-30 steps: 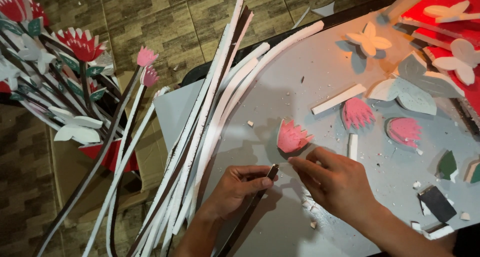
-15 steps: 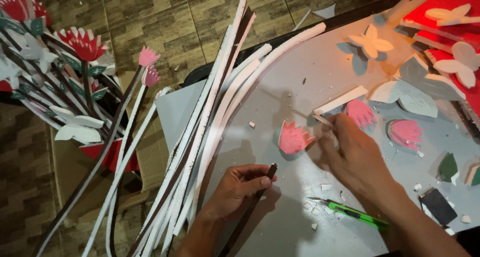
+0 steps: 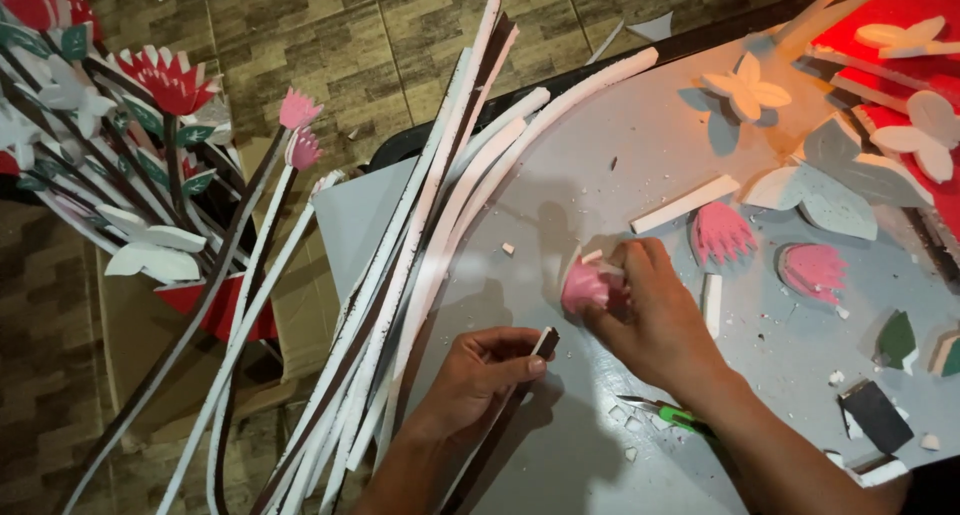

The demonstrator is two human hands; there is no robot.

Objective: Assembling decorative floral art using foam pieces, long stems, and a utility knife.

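Note:
My left hand grips a thin dark foam strip by its top end, low on the grey table. My right hand closes its fingers around a pink foam flower bud that lies on the table just above and right of the strip's end. A green-handled cutter lies on the table under my right forearm. Two more pink buds lie to the right of my right hand.
A bundle of long white and dark foam strips leans across the table's left edge. White foam butterflies and leaf shapes lie at the upper right by a red sheet. Finished foam flowers stand at the left over a tiled floor.
My right hand left the strip's end, moved up to the pink bud and took hold of it. The green cutter now lies on the table. My left hand stayed put.

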